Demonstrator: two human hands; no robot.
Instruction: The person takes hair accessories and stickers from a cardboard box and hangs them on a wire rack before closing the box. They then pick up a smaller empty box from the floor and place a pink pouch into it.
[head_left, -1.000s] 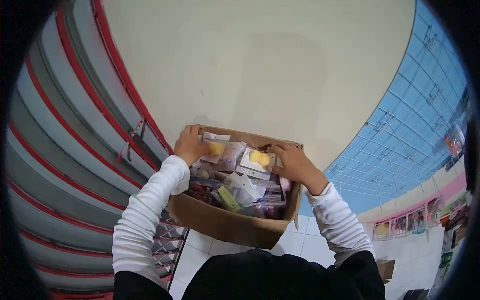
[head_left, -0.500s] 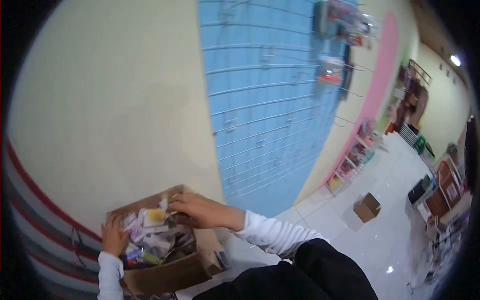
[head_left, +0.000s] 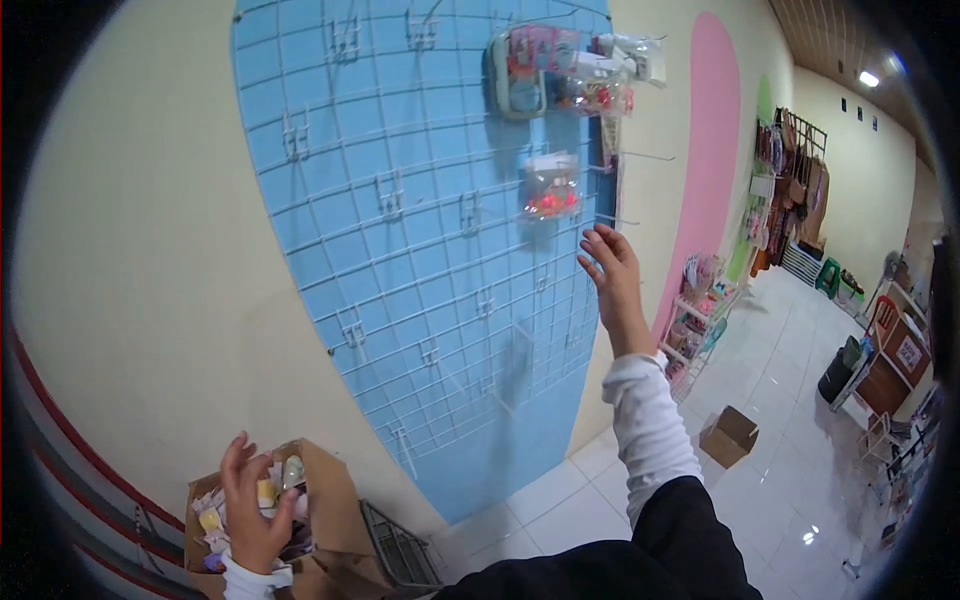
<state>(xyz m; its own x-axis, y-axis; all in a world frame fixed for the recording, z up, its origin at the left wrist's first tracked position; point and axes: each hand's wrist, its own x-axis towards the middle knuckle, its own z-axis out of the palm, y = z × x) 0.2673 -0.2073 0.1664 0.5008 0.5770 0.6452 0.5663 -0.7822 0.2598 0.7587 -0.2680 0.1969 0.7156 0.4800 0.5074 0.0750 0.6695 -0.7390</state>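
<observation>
My left hand (head_left: 258, 505) is over the open cardboard box (head_left: 335, 500), fingers spread and curved, with nothing visible in it. Inside the box lie many small packaged items, among them a yellow-and-white piece (head_left: 266, 492). My right hand (head_left: 618, 285) is raised in front of the wire grid's right edge. Its fingers are bent but apart, and I see nothing between them. Just above and left of that hand, a clear bag with red-orange contents (head_left: 553, 190) hangs on the white wire grid (head_left: 400, 270), which is fixed to a blue panel.
More packaged goods (head_left: 590, 75) hang at the grid's upper right, and bare hooks (head_left: 650, 156) stick out beside them. A small open carton (head_left: 730, 436) sits on the white tiled floor. Striped red steps or rails (head_left: 75, 480) lie left. Stocked shelves (head_left: 690, 320) line the wall.
My right hand has left the box and risen to the right, up to the grid. The left hand has lifted and opened over the box. The view has turned right and up.
</observation>
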